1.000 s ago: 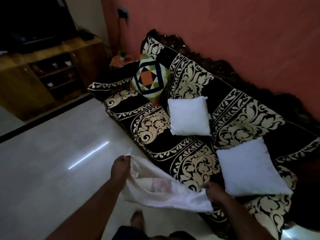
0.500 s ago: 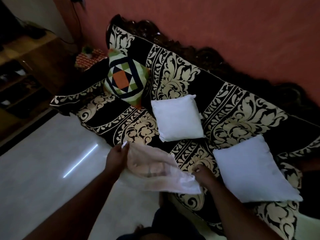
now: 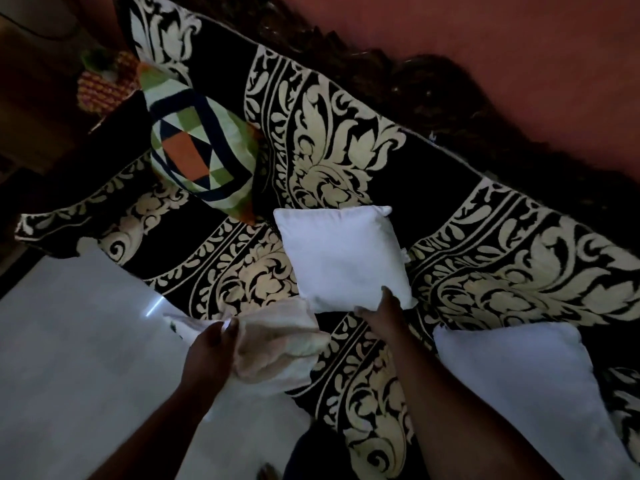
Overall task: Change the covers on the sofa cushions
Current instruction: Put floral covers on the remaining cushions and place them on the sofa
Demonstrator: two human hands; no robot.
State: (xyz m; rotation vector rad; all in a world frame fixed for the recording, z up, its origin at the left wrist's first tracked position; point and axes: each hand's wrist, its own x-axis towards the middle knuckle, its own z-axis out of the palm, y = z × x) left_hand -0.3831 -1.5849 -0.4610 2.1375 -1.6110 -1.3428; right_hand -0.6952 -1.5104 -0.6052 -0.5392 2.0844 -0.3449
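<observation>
A pale crumpled cushion cover (image 3: 277, 344) hangs at the sofa's front edge, gripped at its left end by my left hand (image 3: 211, 348). My right hand (image 3: 384, 310) has closed on the near bottom edge of a bare white cushion (image 3: 343, 258) lying on the seat of the sofa (image 3: 485, 271), which wears a black and cream floral throw. A second bare white cushion (image 3: 512, 386) lies to the right, beside my right forearm. A cushion in a green, orange and navy geometric cover (image 3: 201, 150) leans against the sofa back at the left.
Glossy pale floor (image 3: 86, 358) spreads to the left of the sofa. A small table with a red patterned cloth (image 3: 104, 81) stands past the sofa's far end. A reddish wall (image 3: 519, 46) runs behind the sofa. My knee (image 3: 322, 455) shows at the bottom.
My right hand let go of the cover and moved up onto the middle white cushion's near edge. The left hand keeps the cover, now bunched. The view has moved closer to the sofa.
</observation>
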